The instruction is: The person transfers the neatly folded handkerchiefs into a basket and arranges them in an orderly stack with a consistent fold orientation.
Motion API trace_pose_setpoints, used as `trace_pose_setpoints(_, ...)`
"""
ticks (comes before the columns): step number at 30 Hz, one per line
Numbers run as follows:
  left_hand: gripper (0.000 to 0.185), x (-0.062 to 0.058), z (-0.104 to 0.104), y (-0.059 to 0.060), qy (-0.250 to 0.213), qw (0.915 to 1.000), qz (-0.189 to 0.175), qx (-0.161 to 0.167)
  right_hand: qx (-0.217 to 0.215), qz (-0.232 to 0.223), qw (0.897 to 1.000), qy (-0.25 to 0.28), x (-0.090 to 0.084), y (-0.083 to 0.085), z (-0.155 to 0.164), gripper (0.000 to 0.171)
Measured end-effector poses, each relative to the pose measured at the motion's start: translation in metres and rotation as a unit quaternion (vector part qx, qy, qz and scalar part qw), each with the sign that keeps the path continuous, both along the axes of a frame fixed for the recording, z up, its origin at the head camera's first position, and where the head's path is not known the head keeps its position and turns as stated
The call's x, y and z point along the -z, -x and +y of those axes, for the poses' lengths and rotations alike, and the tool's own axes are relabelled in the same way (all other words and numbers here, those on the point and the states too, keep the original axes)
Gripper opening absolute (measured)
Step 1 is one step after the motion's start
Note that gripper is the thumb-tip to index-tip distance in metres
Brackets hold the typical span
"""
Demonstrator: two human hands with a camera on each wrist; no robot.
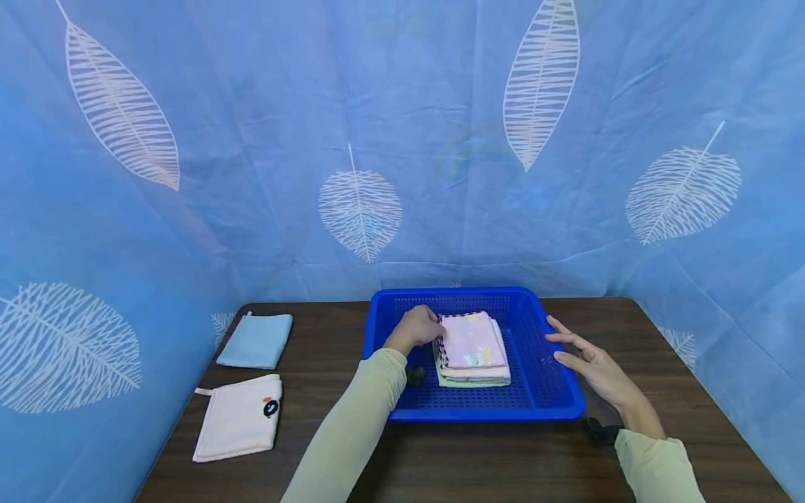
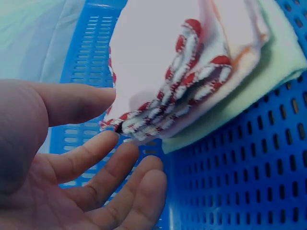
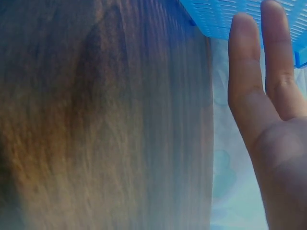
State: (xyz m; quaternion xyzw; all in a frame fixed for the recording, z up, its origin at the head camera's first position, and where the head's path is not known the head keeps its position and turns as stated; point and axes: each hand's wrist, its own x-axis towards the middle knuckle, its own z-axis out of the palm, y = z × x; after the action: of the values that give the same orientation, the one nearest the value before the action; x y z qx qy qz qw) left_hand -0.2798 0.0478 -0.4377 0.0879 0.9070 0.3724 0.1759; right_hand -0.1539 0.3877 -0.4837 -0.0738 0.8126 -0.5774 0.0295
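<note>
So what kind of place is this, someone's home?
More likely a staged recording booth: blue leaf-print fabric walls off a dark wooden table, where a blue basket holds folded cloths.

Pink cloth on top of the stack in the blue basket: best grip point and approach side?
Probably the pink cloth's left edge, with the red-and-white checked trim. Come from the left, where the left hand already sits: the layers part slightly there, so fingers could pinch it alone. The right hand is open beside the blue basket.

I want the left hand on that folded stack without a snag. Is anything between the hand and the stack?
Nothing visible: the left hand is inside the blue basket, fingertips already at the folded stack.
</note>
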Motion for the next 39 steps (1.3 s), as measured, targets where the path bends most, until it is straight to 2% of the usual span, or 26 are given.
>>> trace_pose_setpoints(6, 0.013, -0.009, -0.001, -0.002, 0.001, 0.9991, 0.037, 0.02, 0.0, -0.002, 1.0, -0.005, -0.001, 0.001, 0.001, 0.045)
trace_pose_setpoints(10, 0.019, -0.022, -0.002, -0.005, -0.004, 0.999, 0.03, 0.034, 0.004, -0.006, 1.0, -0.008, -0.003, 0.001, 0.0, 0.046)
trace_pose_setpoints(14, 0.024, -0.031, -0.004, -0.01, -0.012, 0.9991, 0.024, 0.033, 0.011, -0.011, 1.0, -0.017, -0.006, 0.001, -0.001, 0.047)
trace_pose_setpoints(19, 0.043, -0.034, -0.006, -0.016, -0.012, 0.9969, 0.05, 0.059, 0.016, -0.015, 0.999, -0.025, -0.007, -0.001, -0.002, 0.049)
trace_pose_setpoints(23, 0.056, -0.039, -0.007, -0.019, 0.006, 0.9934, 0.084, 0.077, 0.014, -0.012, 1.0, -0.021, -0.006, -0.001, -0.001, 0.048)
trace_pose_setpoints(30, 0.068, -0.048, -0.006, -0.026, 0.052, 0.9863, 0.133, 0.082, 0.01, -0.002, 1.0, -0.02, -0.004, -0.002, -0.001, 0.048)
trace_pose_setpoints(35, 0.07, -0.055, -0.005, -0.03, 0.1, 0.9775, 0.172, 0.071, 0.006, -0.005, 1.0, -0.013, -0.003, -0.002, -0.001, 0.048)
trace_pose_setpoints(39, 0.076, -0.059, -0.006, -0.032, 0.118, 0.97, 0.206, 0.054, 0.009, -0.004, 1.0, -0.013, -0.005, -0.002, -0.002, 0.047)
